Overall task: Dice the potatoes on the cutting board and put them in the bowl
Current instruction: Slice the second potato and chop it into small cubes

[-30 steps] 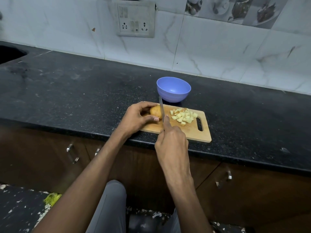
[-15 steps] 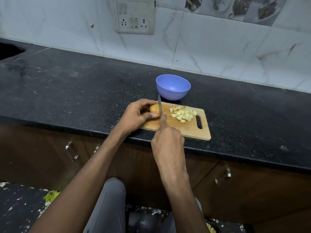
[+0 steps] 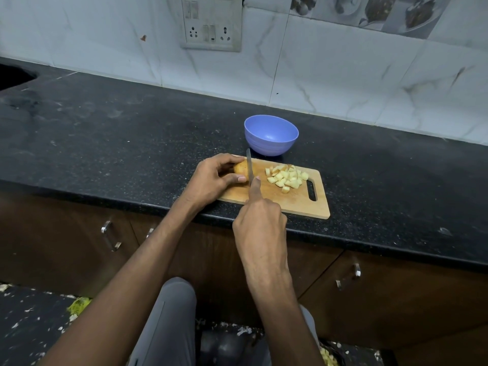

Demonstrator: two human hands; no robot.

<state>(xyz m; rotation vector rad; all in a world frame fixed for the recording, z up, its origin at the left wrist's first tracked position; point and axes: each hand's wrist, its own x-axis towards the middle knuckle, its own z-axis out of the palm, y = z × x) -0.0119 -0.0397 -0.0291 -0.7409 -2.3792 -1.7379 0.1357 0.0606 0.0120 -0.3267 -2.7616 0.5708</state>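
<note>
The right hand grips the knife, forefinger laid along its spine, blade down on the potato; the left hand curls round that potato at the wooden cutting board's left end; diced pieces lie heaped near the board's handle slot; beyond, on the black counter, stands the blue bowl.

Black stone counter; wall socket panel; brown cabinets with metal handles
</note>
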